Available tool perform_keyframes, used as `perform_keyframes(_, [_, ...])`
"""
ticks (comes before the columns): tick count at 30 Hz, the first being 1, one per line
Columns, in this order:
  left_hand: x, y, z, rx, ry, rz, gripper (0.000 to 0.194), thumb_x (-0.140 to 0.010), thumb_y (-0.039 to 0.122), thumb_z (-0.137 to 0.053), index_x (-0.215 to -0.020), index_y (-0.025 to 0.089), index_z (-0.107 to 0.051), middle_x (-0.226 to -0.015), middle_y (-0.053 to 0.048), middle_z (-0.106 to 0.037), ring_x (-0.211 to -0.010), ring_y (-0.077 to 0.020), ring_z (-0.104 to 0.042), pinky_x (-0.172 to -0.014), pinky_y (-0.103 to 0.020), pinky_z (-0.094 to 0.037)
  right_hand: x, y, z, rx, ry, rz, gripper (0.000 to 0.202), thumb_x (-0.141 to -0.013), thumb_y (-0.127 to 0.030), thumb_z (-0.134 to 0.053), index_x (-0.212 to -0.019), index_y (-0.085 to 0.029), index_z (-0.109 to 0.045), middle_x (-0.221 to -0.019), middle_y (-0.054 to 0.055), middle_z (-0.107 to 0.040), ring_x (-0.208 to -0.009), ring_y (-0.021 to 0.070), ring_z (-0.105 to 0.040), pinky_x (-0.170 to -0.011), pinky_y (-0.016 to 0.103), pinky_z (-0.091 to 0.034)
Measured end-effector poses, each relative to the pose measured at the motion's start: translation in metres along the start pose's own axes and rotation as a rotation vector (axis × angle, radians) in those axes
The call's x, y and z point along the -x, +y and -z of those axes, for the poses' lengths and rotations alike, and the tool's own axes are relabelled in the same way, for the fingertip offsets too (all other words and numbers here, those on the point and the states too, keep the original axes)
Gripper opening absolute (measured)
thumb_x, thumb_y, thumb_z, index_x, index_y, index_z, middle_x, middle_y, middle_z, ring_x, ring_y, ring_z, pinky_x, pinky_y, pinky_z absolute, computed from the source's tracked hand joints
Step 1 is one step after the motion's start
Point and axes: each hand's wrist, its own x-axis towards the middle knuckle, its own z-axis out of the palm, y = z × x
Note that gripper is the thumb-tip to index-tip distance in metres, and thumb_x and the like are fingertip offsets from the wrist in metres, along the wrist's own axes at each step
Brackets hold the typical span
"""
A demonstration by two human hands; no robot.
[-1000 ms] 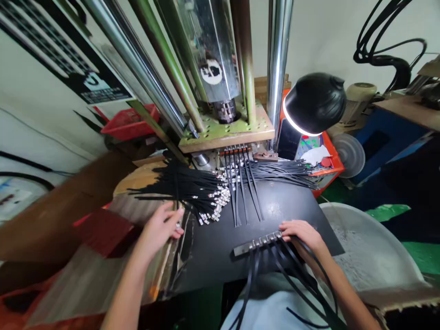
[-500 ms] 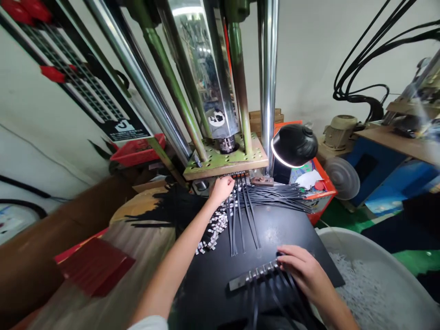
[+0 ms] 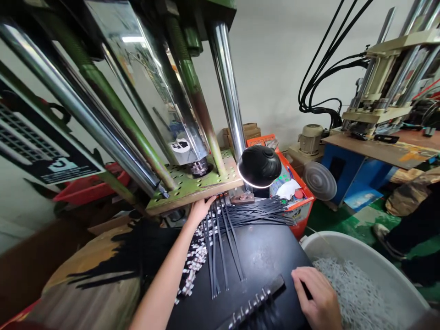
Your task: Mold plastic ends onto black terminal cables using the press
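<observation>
My left hand (image 3: 201,208) reaches under the green press plate (image 3: 195,183), at the top of several thin black strips (image 3: 225,238) that hang toward me over the black table (image 3: 271,243). Its fingertips are partly hidden at the plate's edge. Near the table's right edge is my right hand (image 3: 318,293), thumb and index finger apart, nothing seen between them. Just left of it lies a metal bar (image 3: 256,302) with a row of small clips and dark strips. White-tipped pieces (image 3: 194,266) are heaped beside my left forearm.
A black lamp (image 3: 260,166) stands right of the press, before an orange crate (image 3: 302,201). A grey tub (image 3: 354,240) of pale scraps is at the right. Beyond it, a person's legs (image 3: 419,229) show near a second machine (image 3: 385,82).
The view has swung right. My right hand has come off the clip bar, which now lies tilted on the table. My left hand remains at the press.
</observation>
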Motion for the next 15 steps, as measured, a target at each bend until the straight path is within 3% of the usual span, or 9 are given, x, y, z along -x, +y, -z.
perform_keyframes(2, [0.009,0.023,0.005,-0.004,-0.039,-0.078,0.022,-0.092,0.023,-0.053,-0.102,0.011,-0.068,-0.101,-0.017,-0.072,-0.109,-0.0299,-0.065,-0.096,-0.044,-0.049,0.001,0.000,0.002,0.010,-0.015,-0.004,0.011,-0.091,-0.018,-0.057,-0.089,-0.020,-0.067,-0.080,0.002,-0.073,-0.073,0.0190,-0.071,-0.071,0.032,-0.055])
perform_keyframes(5, [0.041,0.081,0.007,0.045,-0.167,-0.303,0.027,-0.094,0.027,-0.047,-0.084,0.015,-0.070,-0.086,-0.012,-0.073,-0.088,-0.0252,-0.070,-0.082,-0.034,-0.054,0.003,0.002,0.005,0.016,-0.041,-0.010,0.010,-0.091,-0.017,-0.058,-0.091,-0.020,-0.067,-0.082,0.003,-0.073,-0.076,0.0188,-0.070,-0.075,0.033,-0.055])
perform_keyframes(7, [0.071,0.120,0.007,0.097,-0.271,-0.516,0.020,-0.089,0.035,-0.061,-0.101,0.022,-0.069,-0.103,-0.007,-0.073,-0.097,-0.0215,-0.068,-0.085,-0.028,-0.053,0.002,0.002,0.007,0.008,-0.063,-0.007,0.009,-0.091,-0.016,-0.058,-0.090,-0.020,-0.066,-0.082,0.003,-0.073,-0.077,0.0189,-0.069,-0.077,0.033,-0.054])
perform_keyframes(9, [0.094,0.145,0.007,0.111,-0.334,-0.655,0.033,-0.085,0.040,-0.067,-0.116,0.029,-0.065,-0.116,-0.004,-0.070,-0.108,-0.0219,-0.064,-0.094,-0.030,-0.050,0.000,0.000,0.008,-0.006,-0.086,-0.011,0.009,-0.091,-0.015,-0.059,-0.090,-0.020,-0.066,-0.082,0.003,-0.072,-0.078,0.0189,-0.069,-0.077,0.033,-0.053])
perform_keyframes(12, [0.096,0.139,0.007,0.061,-0.355,-0.653,0.025,-0.094,0.042,-0.051,-0.108,0.029,-0.068,-0.109,-0.004,-0.071,-0.106,-0.0215,-0.064,-0.096,-0.033,-0.049,-0.003,-0.005,0.007,0.006,-0.081,-0.040,0.010,-0.091,-0.014,-0.059,-0.088,-0.020,-0.066,-0.081,0.003,-0.072,-0.079,0.0186,-0.069,-0.077,0.032,-0.051])
perform_keyframes(15, [0.063,0.092,0.005,-0.053,-0.231,-0.408,0.035,-0.096,0.038,-0.044,-0.097,0.014,-0.069,-0.105,-0.018,-0.069,-0.109,-0.0330,-0.062,-0.098,-0.048,-0.047,-0.004,-0.010,0.004,0.039,-0.052,-0.054,0.010,-0.090,-0.013,-0.059,-0.086,-0.020,-0.065,-0.079,0.002,-0.071,-0.076,0.0174,-0.068,-0.075,0.031,-0.049])
